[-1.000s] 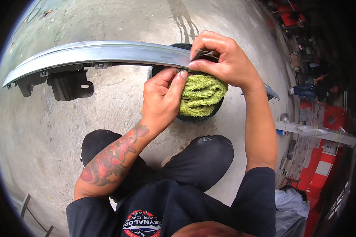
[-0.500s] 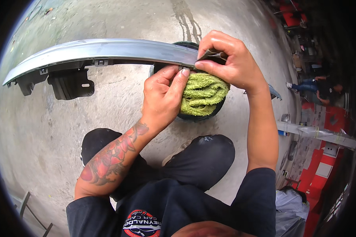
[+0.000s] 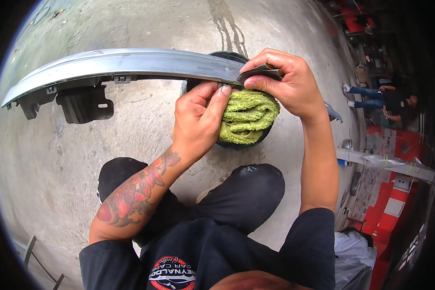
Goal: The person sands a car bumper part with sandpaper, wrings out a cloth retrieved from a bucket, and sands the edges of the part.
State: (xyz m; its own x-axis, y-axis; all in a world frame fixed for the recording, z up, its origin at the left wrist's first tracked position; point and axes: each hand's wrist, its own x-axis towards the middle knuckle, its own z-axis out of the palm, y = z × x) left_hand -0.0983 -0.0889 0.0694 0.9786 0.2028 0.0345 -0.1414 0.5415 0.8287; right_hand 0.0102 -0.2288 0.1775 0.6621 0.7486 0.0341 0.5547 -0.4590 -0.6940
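A long, curved silver-grey car trim panel spans from the far left to my hands, with black brackets along its near edge. My left hand is closed on the panel's near edge, thumb and fingers pinching it. Above its right part, my right hand pinches a folded piece of dark sandpaper between thumb and fingers. The sandpaper's edge is at the panel's surface. Below the panel, a folded lime-green towel lies on a dark round support, right beside my left thumb.
Concrete floor surrounds my bent knees; wet streaks mark it beyond the panel. At the right, another person stands near a red-and-white wall and a long pale beam. Plastic-covered things sit at the lower right.
My right hand has shifted slightly down and right, and more of the sandpaper shows. My left hand keeps its grip on the panel. The person at the right has moved more into view.
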